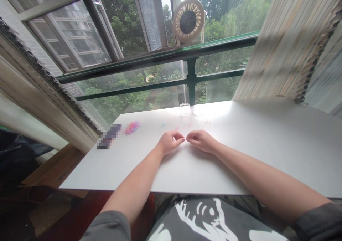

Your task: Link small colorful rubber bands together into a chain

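Observation:
My left hand (pixel 171 142) and my right hand (pixel 202 140) meet over the white table (pixel 123 169), fingertips almost touching. Thumb and forefinger are pinched together on each; whatever they hold is too small to make out. Just beyond them lies a loose row of tiny pieces that look like small elastic bands: a teal bit (pixel 162 125), a pink bit (pixel 177 127), a reddish loop (pixel 190 124) and some pale brownish loops (pixel 207 122). Farther left is a heap of multicoloured small bands (pixel 133 127), mostly pink, orange and purple.
A clear round container (pixel 184 109) stands at the table's back edge, beside a flat clear disc (pixel 198 111), perhaps its lid. A blurred-out dark object (pixel 109 136) lies at the left edge. A white fan (pixel 188 19) is by the window; curtains (pixel 267 52) hang at both sides.

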`<state>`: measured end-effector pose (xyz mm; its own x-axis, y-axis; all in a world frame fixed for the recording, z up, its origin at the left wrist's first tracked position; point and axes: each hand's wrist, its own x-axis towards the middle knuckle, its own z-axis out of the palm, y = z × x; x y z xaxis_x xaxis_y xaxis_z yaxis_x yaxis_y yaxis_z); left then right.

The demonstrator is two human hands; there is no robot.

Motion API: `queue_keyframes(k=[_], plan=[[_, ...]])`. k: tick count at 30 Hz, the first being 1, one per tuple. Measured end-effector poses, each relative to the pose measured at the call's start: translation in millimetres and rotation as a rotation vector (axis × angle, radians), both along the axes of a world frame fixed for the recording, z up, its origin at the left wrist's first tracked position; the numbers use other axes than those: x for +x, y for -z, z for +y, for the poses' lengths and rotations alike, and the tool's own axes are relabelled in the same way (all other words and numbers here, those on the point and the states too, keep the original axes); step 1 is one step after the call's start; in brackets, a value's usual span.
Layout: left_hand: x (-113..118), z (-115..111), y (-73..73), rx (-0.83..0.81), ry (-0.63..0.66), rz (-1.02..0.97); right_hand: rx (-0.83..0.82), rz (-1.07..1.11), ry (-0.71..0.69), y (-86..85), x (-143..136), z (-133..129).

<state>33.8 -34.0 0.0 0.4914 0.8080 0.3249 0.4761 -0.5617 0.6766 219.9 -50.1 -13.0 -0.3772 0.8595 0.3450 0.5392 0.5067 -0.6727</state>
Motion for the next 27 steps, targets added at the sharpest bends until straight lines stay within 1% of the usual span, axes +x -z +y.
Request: queue_keyframes(k=[16, 22, 27], plan=[[-0.1, -0.9, 3.7, -0.04, 0.012, 0.029, -0.006, -0.026, -0.04, -1.9, 7.8, 0.1], [2.9, -1.3, 6.2, -0.018, 0.014, 0.0, -0.094, 0.017, -0.051, -0.5, 8.4, -1.0], [4.9, -2.0, 6.5, -0.015, 0.042, 0.012, -0.088, -0.008, -0.043, -2.9, 7.5, -1.8]])
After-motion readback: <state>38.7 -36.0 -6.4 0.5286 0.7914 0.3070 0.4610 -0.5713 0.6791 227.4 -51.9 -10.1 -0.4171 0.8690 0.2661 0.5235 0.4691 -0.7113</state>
